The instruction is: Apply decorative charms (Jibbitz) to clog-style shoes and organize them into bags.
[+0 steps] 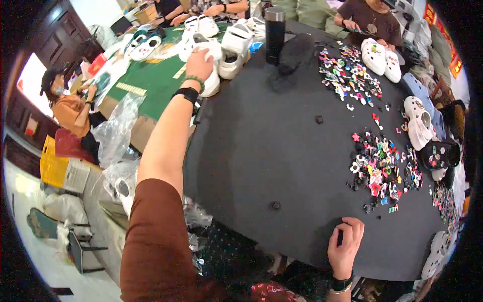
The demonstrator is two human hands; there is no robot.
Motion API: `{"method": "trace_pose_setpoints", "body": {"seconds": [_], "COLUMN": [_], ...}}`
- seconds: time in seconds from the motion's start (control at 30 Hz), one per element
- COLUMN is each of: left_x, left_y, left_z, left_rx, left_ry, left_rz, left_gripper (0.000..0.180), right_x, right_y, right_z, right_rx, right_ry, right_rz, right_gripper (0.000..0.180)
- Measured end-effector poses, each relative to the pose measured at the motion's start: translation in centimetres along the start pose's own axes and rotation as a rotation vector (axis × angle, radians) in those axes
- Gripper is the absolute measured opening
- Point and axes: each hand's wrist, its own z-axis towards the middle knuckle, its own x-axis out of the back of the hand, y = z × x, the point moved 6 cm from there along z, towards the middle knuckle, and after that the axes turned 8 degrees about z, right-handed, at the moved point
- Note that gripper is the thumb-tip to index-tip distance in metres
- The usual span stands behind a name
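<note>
My left hand (200, 66) is stretched far forward to a group of white clogs at the back left of the black table. Its fingers are curled over the rim of one white clog (213, 48), which the hand partly covers. More white clogs (236, 40) stand right beside it. At the table's front edge, my right hand (346, 244) rests with fingers loosely bent and a gap between thumb and forefinger; nothing shows in it. Nearest to it lies a pile of small colourful shoe charms (380, 168).
A second charm pile (349, 75) lies farther back, beside decorated white clogs (375, 56). A dark tumbler (274, 35) stands at the back next to a black mesh bundle (296, 53). Clogs line the right edge. A green mat (151, 80) adjoins at left; several people sit around.
</note>
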Motion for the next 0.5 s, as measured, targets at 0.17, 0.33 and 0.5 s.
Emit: {"method": "trace_pose_setpoints", "body": {"seconds": [0.17, 0.33, 0.5], "left_x": [5.8, 15.6, 18.4], "left_y": [4.6, 14.0, 20.4], "left_z": [-4.5, -15.2, -25.3], "left_rx": [-0.084, -0.354, -0.448], "left_ry": [-0.189, -0.359, -0.496], "left_rz": [-0.134, -0.396, -0.624], "left_gripper": [0.022, 0.016, 0.030], "right_x": [0.0, 0.4, 0.7], "right_y": [0.1, -0.5, -0.8], "right_z": [0.0, 0.3, 0.1], "right_rx": [0.016, 0.102, 0.185], "right_ry": [0.022, 0.079, 0.142], "right_rz": [-0.009, -0.010, -0.010], "right_gripper": [0.019, 0.015, 0.013]}}
